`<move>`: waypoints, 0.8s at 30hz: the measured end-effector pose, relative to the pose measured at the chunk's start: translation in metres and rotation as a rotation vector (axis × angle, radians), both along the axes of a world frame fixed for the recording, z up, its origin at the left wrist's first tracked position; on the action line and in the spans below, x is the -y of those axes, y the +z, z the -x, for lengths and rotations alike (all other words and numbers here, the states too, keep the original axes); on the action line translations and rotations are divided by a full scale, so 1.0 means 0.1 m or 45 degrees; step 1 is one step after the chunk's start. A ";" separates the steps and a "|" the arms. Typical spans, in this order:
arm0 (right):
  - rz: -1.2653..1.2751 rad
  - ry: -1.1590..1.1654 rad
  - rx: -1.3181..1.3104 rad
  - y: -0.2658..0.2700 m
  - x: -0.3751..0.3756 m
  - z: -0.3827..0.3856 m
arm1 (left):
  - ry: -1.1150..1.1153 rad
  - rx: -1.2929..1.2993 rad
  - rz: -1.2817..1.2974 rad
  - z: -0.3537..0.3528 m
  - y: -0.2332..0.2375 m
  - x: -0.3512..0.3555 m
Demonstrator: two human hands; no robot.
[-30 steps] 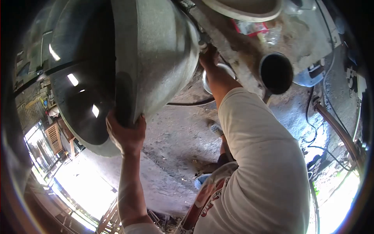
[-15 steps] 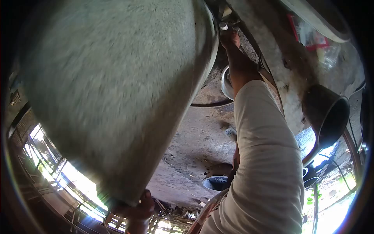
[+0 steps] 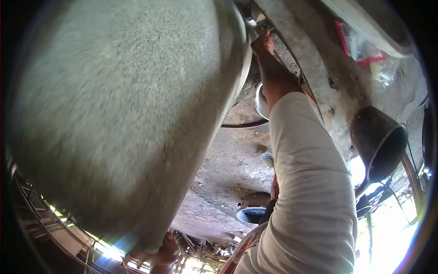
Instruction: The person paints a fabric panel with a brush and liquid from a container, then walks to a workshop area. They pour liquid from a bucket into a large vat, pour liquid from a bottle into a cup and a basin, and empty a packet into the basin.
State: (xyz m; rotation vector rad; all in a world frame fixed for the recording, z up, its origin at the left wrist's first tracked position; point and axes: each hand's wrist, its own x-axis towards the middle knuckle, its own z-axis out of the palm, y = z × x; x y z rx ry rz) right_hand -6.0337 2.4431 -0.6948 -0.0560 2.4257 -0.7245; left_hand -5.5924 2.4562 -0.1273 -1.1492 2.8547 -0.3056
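Note:
A large grey object (image 3: 132,77) with a rough, speckled surface and a pale rounded edge fills the left and middle of the head view, tilted and partly blurred. Low in the view, my left hand (image 3: 164,251) grips its bottom corner, the thumb showing beside the edge. My right hand (image 3: 264,43) is closed at the upper right edge, at the end of an arm in a white sleeve (image 3: 310,169); most of its fingers are hidden. Just above that hand shows a small white cylindrical end (image 3: 250,21).
Behind my right forearm is a pale round vessel (image 3: 262,102). A dark pot (image 3: 378,141) lies tipped at the right, below a red-edged plastic packet (image 3: 360,45) and a large pale basin (image 3: 378,23). A bluish bowl (image 3: 251,214) and a dotted shoe (image 3: 267,158) are lower down.
The grey object has shifted left in view and its lower left side has swung outward, covering more of the bright opening. Both hands stay at its edges.

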 end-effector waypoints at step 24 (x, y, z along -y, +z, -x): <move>1.327 0.582 0.582 5.30 -2.55 -1.44 | 0.117 -0.440 -0.098 1.18 -0.08 -0.07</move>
